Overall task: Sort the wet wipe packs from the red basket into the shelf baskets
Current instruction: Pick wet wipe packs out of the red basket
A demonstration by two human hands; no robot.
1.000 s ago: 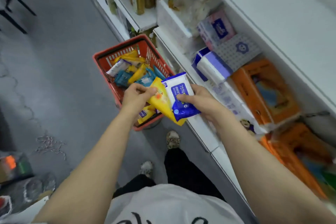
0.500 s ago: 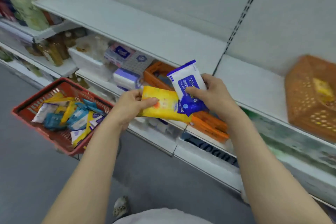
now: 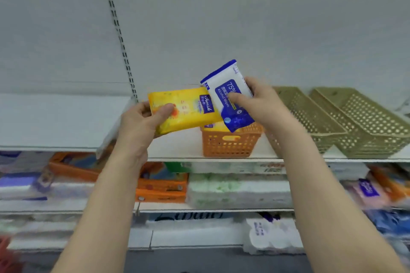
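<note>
Fingers gripping yellow pack — blue pack pinched

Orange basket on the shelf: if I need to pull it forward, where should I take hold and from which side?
Probably take the orange basket by its front rim, coming from the front, shelf-edge side. The slot in its front wall looks like a handhold; olive baskets crowd its right, and the yellow wipe pack and alcohol wipes pack hang over its top.

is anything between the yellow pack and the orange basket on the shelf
Nothing visible blocks it. The left hand holds the yellow wet wipe pack just above and left of the orange plastic basket, whose top is open. The blue-and-white alcohol wipes pack in the right hand overlaps the basket's right side.
</note>
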